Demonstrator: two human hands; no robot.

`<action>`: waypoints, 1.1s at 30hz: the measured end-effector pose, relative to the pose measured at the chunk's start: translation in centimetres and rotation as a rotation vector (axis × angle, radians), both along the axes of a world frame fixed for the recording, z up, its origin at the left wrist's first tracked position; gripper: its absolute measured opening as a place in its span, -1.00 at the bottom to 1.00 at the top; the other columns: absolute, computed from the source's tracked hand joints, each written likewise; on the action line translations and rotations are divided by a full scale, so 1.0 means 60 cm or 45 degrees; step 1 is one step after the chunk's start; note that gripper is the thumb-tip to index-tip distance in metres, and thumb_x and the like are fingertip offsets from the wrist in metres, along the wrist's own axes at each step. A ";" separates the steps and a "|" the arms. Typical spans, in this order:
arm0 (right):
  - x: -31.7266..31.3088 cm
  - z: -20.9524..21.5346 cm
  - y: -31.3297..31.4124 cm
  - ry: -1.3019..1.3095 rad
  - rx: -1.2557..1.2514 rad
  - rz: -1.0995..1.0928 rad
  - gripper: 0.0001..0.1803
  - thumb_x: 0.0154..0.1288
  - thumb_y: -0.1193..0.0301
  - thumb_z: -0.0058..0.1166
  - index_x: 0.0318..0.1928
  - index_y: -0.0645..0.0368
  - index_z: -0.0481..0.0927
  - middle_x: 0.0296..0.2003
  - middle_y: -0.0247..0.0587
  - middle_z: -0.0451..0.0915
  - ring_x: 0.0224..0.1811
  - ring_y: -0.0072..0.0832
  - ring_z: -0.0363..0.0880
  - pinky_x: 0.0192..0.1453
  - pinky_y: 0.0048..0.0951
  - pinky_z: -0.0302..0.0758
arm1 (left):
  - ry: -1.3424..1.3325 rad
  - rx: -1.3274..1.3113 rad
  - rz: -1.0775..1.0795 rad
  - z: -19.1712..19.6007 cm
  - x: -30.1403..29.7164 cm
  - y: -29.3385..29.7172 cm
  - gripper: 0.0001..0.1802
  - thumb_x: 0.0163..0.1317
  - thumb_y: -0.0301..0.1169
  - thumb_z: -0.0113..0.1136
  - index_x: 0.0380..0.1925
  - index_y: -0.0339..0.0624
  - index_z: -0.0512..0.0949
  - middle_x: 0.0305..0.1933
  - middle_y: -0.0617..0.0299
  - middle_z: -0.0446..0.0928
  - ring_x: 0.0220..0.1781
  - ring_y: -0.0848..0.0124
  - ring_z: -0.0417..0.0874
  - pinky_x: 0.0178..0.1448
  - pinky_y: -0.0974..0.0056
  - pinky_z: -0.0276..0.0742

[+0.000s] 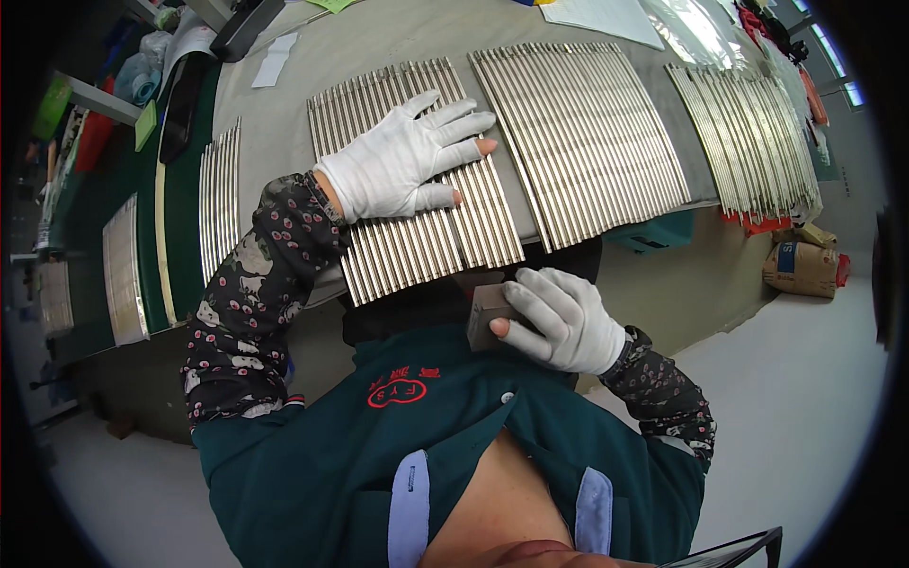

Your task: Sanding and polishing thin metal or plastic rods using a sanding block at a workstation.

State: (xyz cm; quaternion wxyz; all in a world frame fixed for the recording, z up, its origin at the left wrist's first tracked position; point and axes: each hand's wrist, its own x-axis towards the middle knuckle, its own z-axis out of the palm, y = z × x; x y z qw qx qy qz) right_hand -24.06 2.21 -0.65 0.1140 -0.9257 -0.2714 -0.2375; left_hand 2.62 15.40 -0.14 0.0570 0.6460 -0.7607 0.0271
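My left hand [402, 161], in a white glove with bare fingertips showing, lies flat with fingers spread across a row of shiny metal rods [402, 251]. The rods lie side by side on the grey table cover, and one group of them sits slightly apart at the row's right. Close to my body, just off the table's front edge, my right hand [568, 322] is closed around a small grey-brown rectangular block [486, 314]. Its glove also leaves a thumb tip bare. Part of the block is hidden behind my fingers.
A wider row of rods [582, 142] lies right of my left hand, with another bundle [748, 142] at the far right. More rods [220, 199] lie on the left. White paper [275, 62] is at the back left. A brown sack [803, 269] stands on the floor.
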 end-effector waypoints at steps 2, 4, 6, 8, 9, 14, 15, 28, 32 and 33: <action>-0.003 0.001 -0.006 -0.029 -0.021 -0.093 -0.52 0.10 0.42 0.24 0.06 0.03 0.42 0.01 -0.07 0.40 -0.04 -0.21 0.53 -0.20 -0.32 0.57 | 0.009 0.003 -0.017 0.000 0.001 0.001 -0.20 0.33 0.27 -0.41 0.36 -0.05 0.19 0.44 0.04 0.14 0.48 0.02 0.09 0.50 -0.15 -0.11; -0.005 0.009 -0.025 -0.079 -0.057 -0.250 -0.53 0.09 0.42 0.25 0.03 0.04 0.42 0.01 -0.03 0.40 -0.11 -0.17 0.56 -0.26 -0.31 0.55 | 0.022 0.015 -0.025 0.009 0.000 0.002 -0.21 0.33 0.26 -0.40 0.33 -0.08 0.22 0.42 0.04 0.17 0.48 0.01 0.10 0.50 -0.15 -0.11; -0.021 0.033 -0.052 -0.108 -0.026 -0.478 -0.26 -0.09 0.48 0.30 0.20 0.02 0.35 0.05 0.06 0.38 -0.16 -0.09 0.56 -0.28 -0.26 0.52 | 0.063 -0.001 -0.021 0.008 -0.001 0.004 -0.23 0.33 0.24 -0.35 0.26 -0.14 0.29 0.37 0.01 0.22 0.46 0.00 0.12 0.48 -0.17 -0.08; -0.041 0.033 -0.081 -0.222 -0.050 -0.733 -0.07 -0.19 0.49 0.31 0.32 -0.02 0.26 0.10 0.11 0.35 -0.10 -0.04 0.52 -0.21 -0.22 0.49 | 0.119 0.050 -0.029 0.013 0.008 0.002 -0.24 0.34 0.24 -0.35 0.25 -0.14 0.29 0.37 -0.02 0.21 0.46 0.01 0.13 0.48 -0.16 -0.07; -0.051 0.029 -0.092 -0.304 -0.112 -0.875 0.01 -0.23 0.49 0.32 0.37 -0.05 0.21 0.13 0.13 0.34 -0.07 -0.03 0.50 -0.16 -0.21 0.47 | 0.175 0.108 -0.034 0.020 0.009 -0.003 -0.24 0.34 0.24 -0.35 0.24 -0.14 0.30 0.37 -0.04 0.21 0.46 0.01 0.14 0.48 -0.16 -0.06; -0.083 0.035 -0.119 -0.381 -0.094 -1.131 0.03 -0.20 0.46 0.35 0.39 -0.07 0.19 0.24 0.13 0.28 0.13 -0.07 0.36 0.05 -0.20 0.38 | 0.089 -0.294 -0.087 0.035 -0.008 -0.081 -0.27 0.33 0.18 -0.23 0.37 0.01 0.17 0.44 -0.03 0.10 0.48 -0.01 0.09 0.49 -0.13 -0.02; -0.082 0.034 -0.119 -0.377 -0.076 -1.151 0.03 -0.21 0.46 0.36 0.38 -0.07 0.20 0.24 0.12 0.28 0.13 -0.08 0.36 0.06 -0.20 0.37 | 0.087 -0.295 -0.093 0.031 -0.013 -0.102 -0.27 0.33 0.18 -0.23 0.37 0.01 0.17 0.44 -0.03 0.10 0.48 -0.01 0.09 0.49 -0.13 -0.02; -0.102 0.029 -0.164 -0.356 -0.044 -1.250 0.00 -0.21 0.49 0.34 0.37 -0.05 0.22 0.25 0.13 0.28 0.17 -0.06 0.35 0.19 -0.14 0.31 | 0.048 -0.251 -0.039 0.130 0.003 -0.024 -0.14 0.30 0.33 -0.42 0.33 -0.10 0.23 0.42 -0.06 0.16 0.47 -0.02 0.14 0.45 -0.28 -0.13; -0.063 0.043 -0.215 -0.361 -0.059 -1.309 -0.10 -0.15 0.47 0.32 0.32 0.10 0.29 0.23 0.15 0.29 0.20 -0.01 0.33 0.25 -0.10 0.29 | 0.998 -0.591 -0.284 0.284 -0.013 0.038 -0.11 0.17 0.44 -0.25 0.23 -0.01 0.41 0.48 -0.23 -0.02 0.53 -0.07 -0.05 0.47 -0.23 -0.09; -0.046 0.045 -0.234 -0.368 -0.040 -1.322 -0.13 -0.13 0.46 0.31 0.30 0.13 0.30 0.23 0.15 0.29 0.19 0.00 0.33 0.26 -0.09 0.28 | 0.982 -0.606 -0.276 0.282 -0.011 0.038 -0.11 0.17 0.44 -0.25 0.23 -0.01 0.41 0.48 -0.23 -0.02 0.53 -0.07 -0.05 0.47 -0.23 -0.09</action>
